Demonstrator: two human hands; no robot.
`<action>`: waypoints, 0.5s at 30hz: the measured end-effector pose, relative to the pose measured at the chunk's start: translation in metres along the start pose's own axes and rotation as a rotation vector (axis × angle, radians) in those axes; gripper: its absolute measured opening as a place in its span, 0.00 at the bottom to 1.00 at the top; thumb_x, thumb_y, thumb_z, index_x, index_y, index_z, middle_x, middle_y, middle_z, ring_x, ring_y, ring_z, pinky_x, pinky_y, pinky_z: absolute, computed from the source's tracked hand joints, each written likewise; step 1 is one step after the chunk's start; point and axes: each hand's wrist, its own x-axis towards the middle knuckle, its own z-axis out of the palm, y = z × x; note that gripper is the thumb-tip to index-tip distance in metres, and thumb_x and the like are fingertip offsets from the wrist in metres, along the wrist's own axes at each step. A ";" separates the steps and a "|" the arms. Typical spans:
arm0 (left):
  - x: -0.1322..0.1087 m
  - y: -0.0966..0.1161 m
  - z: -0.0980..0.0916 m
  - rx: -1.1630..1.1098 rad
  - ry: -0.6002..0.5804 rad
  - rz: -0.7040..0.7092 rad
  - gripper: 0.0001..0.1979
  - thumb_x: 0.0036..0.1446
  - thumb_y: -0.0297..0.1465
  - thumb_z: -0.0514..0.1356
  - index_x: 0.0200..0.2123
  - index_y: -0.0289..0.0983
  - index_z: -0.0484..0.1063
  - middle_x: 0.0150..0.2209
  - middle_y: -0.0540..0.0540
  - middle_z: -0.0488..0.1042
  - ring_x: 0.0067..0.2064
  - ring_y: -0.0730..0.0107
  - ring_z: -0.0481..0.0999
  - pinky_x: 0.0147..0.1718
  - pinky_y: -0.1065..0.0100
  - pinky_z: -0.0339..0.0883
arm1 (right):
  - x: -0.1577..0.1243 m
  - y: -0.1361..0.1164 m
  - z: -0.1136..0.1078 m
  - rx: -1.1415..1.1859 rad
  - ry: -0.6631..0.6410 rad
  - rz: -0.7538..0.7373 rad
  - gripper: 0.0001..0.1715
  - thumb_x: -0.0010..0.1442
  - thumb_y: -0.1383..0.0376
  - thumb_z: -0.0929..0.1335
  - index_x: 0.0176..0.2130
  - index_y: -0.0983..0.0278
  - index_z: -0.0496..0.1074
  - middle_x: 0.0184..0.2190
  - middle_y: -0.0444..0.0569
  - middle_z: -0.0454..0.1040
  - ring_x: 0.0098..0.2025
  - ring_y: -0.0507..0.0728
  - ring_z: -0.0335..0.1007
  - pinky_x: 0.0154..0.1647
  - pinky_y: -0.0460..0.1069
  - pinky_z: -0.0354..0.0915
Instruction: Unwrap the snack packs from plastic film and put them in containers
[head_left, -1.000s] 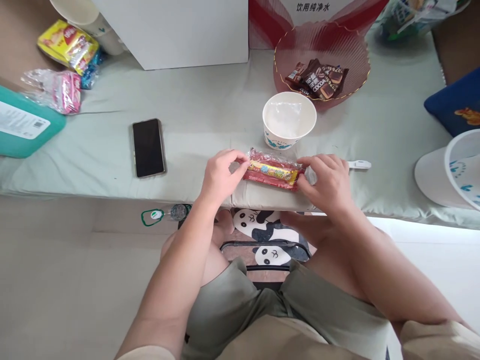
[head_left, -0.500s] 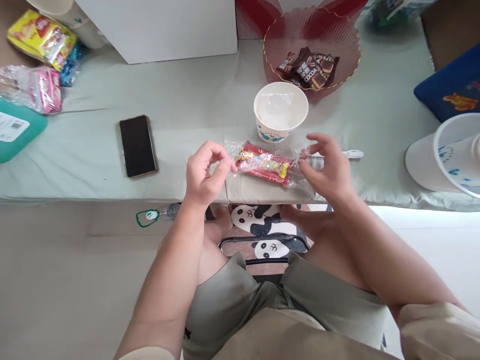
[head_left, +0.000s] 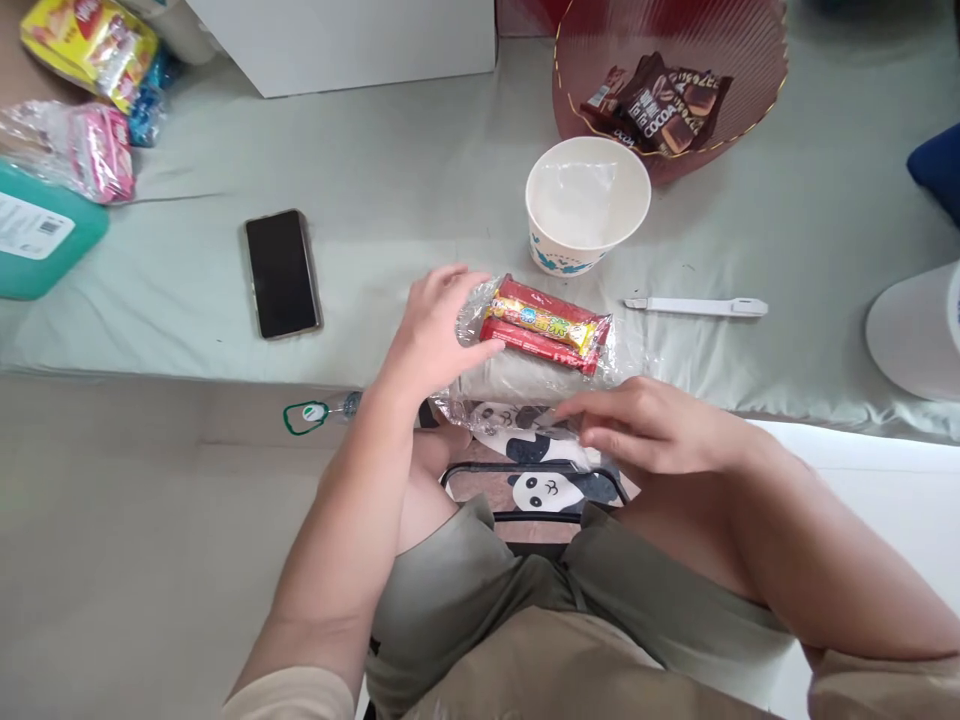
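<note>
A small pile of snacks in red wrappers, with a yellow snack stick on top, lies on clear plastic film near the table's front edge. Around the pile's left end is my left hand, its fingers spread and its thumb touching the red wrapper. My right hand is at the front edge, fingers around a part of the film that hangs over it. A paper cup with a blue leaf pattern stands just behind the snacks. To their right lies a white utility knife.
A ribbed pink bowl holds brown cocoa snack packets. A black phone lies on the left. Bagged snacks and a green container fill the far left. A white box stands behind, a white tub at right.
My right hand has moved down towards me to the table's front edge, bringing film over it. My left hand has spread and now rests around the snacks' left end. The view has shifted slightly.
</note>
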 end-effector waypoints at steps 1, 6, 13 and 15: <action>0.000 0.000 0.001 -0.007 -0.048 0.002 0.25 0.49 0.29 0.72 0.52 0.42 0.77 0.60 0.42 0.75 0.62 0.53 0.73 0.61 0.54 0.68 | -0.002 0.002 -0.002 -0.024 0.012 0.055 0.17 0.73 0.59 0.61 0.52 0.60 0.75 0.23 0.40 0.76 0.23 0.50 0.68 0.27 0.47 0.59; 0.000 -0.002 0.002 -0.161 -0.026 -0.085 0.06 0.60 0.30 0.62 0.37 0.39 0.79 0.34 0.48 0.81 0.33 0.70 0.77 0.37 0.67 0.70 | -0.008 0.013 -0.002 -0.319 0.170 0.422 0.08 0.66 0.59 0.66 0.37 0.58 0.73 0.19 0.39 0.72 0.21 0.51 0.63 0.25 0.48 0.53; -0.005 -0.010 -0.011 -0.170 0.186 -0.123 0.11 0.64 0.39 0.61 0.32 0.41 0.75 0.17 0.55 0.63 0.21 0.73 0.60 0.25 0.67 0.55 | 0.004 0.021 0.003 -0.640 0.623 0.316 0.21 0.59 0.60 0.70 0.52 0.58 0.76 0.42 0.53 0.79 0.39 0.61 0.74 0.29 0.51 0.58; -0.007 -0.015 -0.018 -0.141 0.146 -0.132 0.12 0.61 0.44 0.64 0.34 0.41 0.77 0.16 0.56 0.60 0.21 0.73 0.58 0.25 0.67 0.54 | 0.008 0.026 0.002 -0.646 0.602 0.313 0.22 0.61 0.63 0.67 0.54 0.57 0.76 0.42 0.52 0.81 0.39 0.60 0.74 0.29 0.51 0.57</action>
